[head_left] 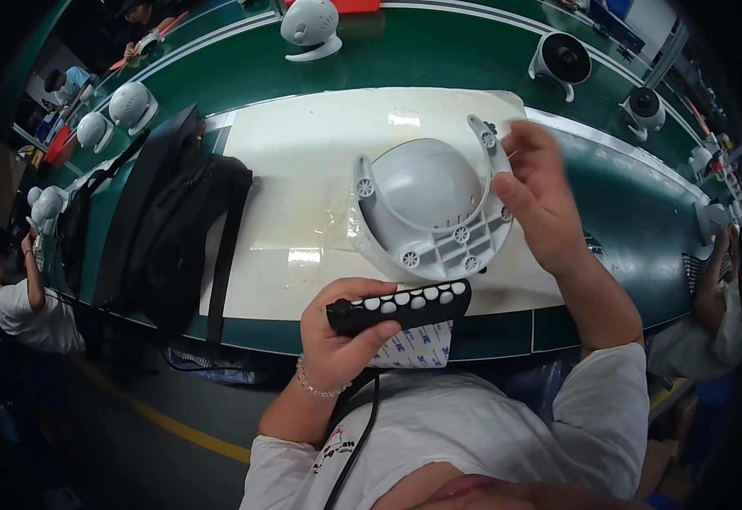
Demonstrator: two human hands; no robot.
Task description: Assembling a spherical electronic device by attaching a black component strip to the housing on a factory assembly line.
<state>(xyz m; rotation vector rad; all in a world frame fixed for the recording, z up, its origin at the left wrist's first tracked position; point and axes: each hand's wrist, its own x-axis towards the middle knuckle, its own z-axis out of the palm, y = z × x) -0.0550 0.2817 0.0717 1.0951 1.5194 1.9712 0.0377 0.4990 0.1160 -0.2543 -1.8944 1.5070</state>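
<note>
A white round-bodied device [426,183], like a small fan, lies on the worktop with the ribbed underside of its curved stand [460,242] facing up. Several round spoked recesses show along the stand. My left hand [337,327] grips a folded black strip [398,304] dotted with rows of white round pads. A white sheet with blue print [422,344] hangs below that strip. My right hand [541,195] is at the stand's right arm, thumb against its edge and fingers curled around its outer side, partly blurred. By the arm's tip is a small dark piece [491,128].
A cream board [286,212] covers the worktop, with a black bag [180,242] on its left. Beyond runs a green conveyor [439,51] with several similar devices, among them a white one [311,30] and a black-fronted one [562,59]. Co-workers sit left [31,297] and right [702,331].
</note>
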